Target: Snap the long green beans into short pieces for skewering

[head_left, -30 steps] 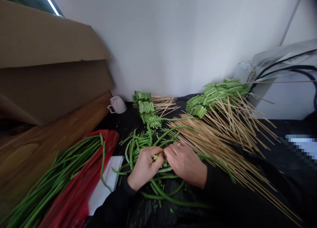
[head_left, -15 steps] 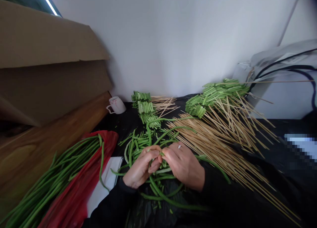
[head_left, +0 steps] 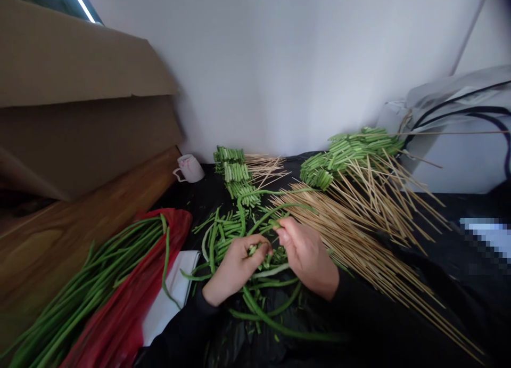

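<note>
L hand point(head_left: 237, 267) is curled round some short bean bits point(head_left: 254, 248), left of the bare skewer pile point(head_left: 351, 240). R hand point(head_left: 307, 253), just beside that pile, pinches a green bean pc point(head_left: 275, 225). More cut pcs point(head_left: 229, 227) lie left of the pile, long beans point(head_left: 303, 336) nearer the person. Prob. best: L grip snug but light, R pinch close to bean's end, sleeve clear of skewers.

Green beans point(head_left: 228, 228), long and short, loosely piled
</note>
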The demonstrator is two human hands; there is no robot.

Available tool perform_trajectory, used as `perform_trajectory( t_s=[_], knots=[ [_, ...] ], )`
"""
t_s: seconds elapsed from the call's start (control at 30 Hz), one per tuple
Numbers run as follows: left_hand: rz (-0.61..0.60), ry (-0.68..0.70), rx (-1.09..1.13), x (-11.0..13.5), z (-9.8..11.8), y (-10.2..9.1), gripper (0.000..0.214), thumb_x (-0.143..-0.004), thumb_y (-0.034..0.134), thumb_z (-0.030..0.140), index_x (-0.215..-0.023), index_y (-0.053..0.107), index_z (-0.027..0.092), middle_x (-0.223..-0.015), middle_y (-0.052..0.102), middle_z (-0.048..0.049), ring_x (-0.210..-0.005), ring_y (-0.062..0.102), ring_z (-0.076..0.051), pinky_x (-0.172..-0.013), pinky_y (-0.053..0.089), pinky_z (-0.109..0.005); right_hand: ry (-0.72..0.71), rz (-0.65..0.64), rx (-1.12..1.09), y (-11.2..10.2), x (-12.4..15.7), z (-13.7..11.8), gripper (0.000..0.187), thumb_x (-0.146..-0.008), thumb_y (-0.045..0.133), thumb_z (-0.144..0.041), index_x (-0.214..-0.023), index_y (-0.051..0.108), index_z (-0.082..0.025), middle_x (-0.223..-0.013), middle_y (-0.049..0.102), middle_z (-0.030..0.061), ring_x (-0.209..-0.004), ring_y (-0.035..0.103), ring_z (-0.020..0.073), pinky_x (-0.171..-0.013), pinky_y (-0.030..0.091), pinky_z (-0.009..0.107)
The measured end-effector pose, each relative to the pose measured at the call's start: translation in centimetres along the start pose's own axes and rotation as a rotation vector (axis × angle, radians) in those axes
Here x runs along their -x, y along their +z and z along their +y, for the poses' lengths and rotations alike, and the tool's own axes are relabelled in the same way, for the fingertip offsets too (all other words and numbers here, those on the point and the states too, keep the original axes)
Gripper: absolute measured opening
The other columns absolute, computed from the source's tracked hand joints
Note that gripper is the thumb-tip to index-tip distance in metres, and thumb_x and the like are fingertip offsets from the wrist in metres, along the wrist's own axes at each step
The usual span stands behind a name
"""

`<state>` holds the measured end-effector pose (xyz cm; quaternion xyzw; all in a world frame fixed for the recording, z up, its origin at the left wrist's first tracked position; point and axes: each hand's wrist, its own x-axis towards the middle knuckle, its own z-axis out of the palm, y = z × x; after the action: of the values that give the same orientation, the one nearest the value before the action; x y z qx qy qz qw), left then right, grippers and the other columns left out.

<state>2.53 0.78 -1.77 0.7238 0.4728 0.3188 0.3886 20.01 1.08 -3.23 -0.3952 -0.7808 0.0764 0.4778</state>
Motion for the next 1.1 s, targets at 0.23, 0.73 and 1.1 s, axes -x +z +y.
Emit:
perform_trajectory(
  t_s=[0.23, 0.73, 1.1],
  knots=[
    [0.147, -0.002, -0.276, -0.4, -1.3, -0.4, 0.025, -0.086, 0.049, 0.023, -0.078, 0.071, 0.015, -0.074, 0.071, -0.0020, -0.070, 0.063, -0.016, -0.068, 0.045, -0.024, 0.269, 0.330, -0.150, -2.5, -1.5, 2.1, 0.027, -0.100, 0.031, -0.030, -0.114, 0.052, -0.021, -0.075, 0.058, 0.0007, -0.066, 0.058, 0.0144, -0.064, 0.045, 0.028],
    [0.269, 0.003, -0.009, -0.8, -1.1, -1.0, 0.027, -0.082, 0.063, 0.039, -0.088, 0.074, 0.015, -0.088, 0.075, -0.0060, -0.084, 0.067, -0.020, -0.080, 0.049, -0.028, -0.184, -0.262, 0.279, 0.0, 0.0, 1.3, 0.052, -0.098, 0.037, -0.017, -0.149, 0.027, -0.013, -0.098, 0.072, 0.0097, -0.078, 0.066, 0.0182, -0.067, 0.049, 0.030],
    [0.195, 0.071, -0.282, -0.8, -2.2, -1.7, 0.017, -0.082, 0.066, 0.033, -0.078, 0.074, 0.018, -0.078, 0.073, -0.0028, -0.073, 0.065, -0.017, -0.071, 0.047, -0.024, -0.047, -0.448, 0.272, -1.4, -1.0, 2.1, 0.022, -0.096, 0.048, -0.021, -0.081, 0.065, -0.018, -0.078, 0.065, 0.0020, -0.075, 0.059, 0.0148, -0.068, 0.038, 0.027]
  ],
)
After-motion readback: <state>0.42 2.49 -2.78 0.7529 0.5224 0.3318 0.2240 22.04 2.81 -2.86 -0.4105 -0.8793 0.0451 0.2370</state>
